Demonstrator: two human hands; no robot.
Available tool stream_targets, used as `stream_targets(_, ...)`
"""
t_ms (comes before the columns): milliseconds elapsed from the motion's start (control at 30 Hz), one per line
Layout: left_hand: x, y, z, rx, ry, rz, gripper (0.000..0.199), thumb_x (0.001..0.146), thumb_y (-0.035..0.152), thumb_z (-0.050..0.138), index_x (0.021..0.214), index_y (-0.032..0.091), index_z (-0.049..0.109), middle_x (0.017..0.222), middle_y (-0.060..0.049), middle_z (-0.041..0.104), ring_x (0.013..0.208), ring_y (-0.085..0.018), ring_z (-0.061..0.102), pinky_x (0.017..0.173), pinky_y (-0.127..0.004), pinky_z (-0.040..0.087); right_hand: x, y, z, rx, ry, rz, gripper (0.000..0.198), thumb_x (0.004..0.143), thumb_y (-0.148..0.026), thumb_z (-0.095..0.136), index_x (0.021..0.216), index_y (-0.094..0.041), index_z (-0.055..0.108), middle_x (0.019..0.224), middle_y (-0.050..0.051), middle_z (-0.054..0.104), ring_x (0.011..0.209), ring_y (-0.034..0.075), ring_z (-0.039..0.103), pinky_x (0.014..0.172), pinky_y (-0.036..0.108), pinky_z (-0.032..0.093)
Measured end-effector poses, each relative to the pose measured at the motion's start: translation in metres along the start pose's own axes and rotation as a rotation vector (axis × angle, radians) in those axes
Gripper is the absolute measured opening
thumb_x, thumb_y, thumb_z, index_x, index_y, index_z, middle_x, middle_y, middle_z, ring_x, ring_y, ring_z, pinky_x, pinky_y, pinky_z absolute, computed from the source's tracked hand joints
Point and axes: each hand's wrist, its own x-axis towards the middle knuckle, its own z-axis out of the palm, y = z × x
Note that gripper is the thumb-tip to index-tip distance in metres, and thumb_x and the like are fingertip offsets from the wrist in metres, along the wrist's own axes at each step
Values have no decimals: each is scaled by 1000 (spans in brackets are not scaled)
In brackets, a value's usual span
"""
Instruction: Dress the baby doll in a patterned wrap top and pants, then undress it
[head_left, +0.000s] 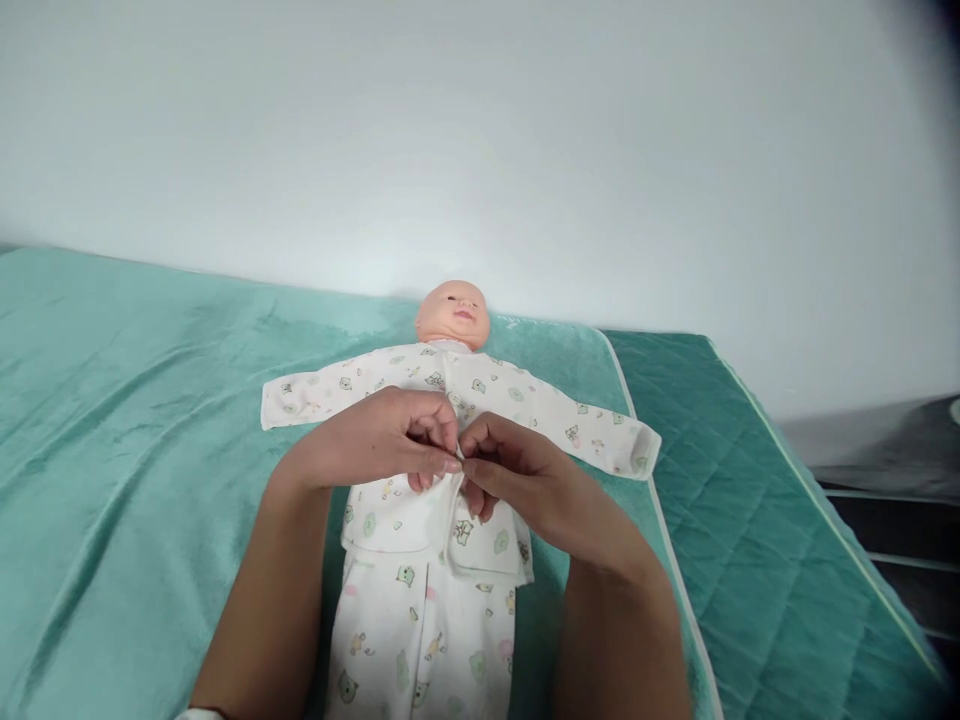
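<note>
Teal plush blanket [150,430] sits under the doll [454,310], probably as a soft, grippy base so it doesn't slide. Doll is face-up, head by the wall [450,140], legs toward the wearer, which puts the jacket [405,520] front square between both forearms. Jacket is on the doll's torso, sleeves out sideways: left-side sleeve [322,395] on the blanket, right-side sleeve [600,435] reaching its piped edge. Looks useful, since neither sleeve crosses the working spot. Left hand [397,430]: narrow, thumb and index pinching the jacket's front edge at mid-torso. Right hand [517,465]: also narrow, thumb and index on the same bit of cloth, tips meeting the left's. Two opposed pinches presumably give fine control over thin fabric; one hand alone would likely just drag it. Which edge each one has: can't tell, fingers cover it. Any fastener at the pinch is hidden too. Below the hands the front edges part and the hem lies loose over the trousers [420,640], same print. Wrists are raised and bent inward, likely to keep weight off the doll. Darker quilted cover [705,480] shows beyond the blanket, right side.
</note>
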Motion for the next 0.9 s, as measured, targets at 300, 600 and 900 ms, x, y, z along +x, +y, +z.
stream_targets(300, -4, 0, -2, 78, -51, -7, 8, 88, 25, 59, 92, 20, 54, 79, 2, 68, 68, -13, 66, 61, -25, 50, 3, 0, 1, 36, -10, -18, 6, 94, -26, 57, 93, -21, 55, 71, -4, 61, 63, 11, 63, 59, 25, 51)
stream_targets(600, -4, -1, -2, 60, -90, 24, 7, 89, 23, 57, 94, 21, 53, 80, 1, 68, 72, -13, 65, 65, -26, 52, 4, 1, 1, -10, -63, -10, 6, 97, -27, 54, 95, -21, 54, 83, -1, 66, 65, 11, 66, 60, 25, 51)
stream_targets(900, -5, 2, 2, 111, -53, 56, 9, 92, 28, 55, 95, 21, 51, 76, 2, 67, 70, -14, 65, 63, -26, 50, 4, 4, 2, -26, -76, 30, 14, 93, -30, 61, 102, -22, 56, 83, -1, 68, 62, 10, 62, 59, 25, 53)
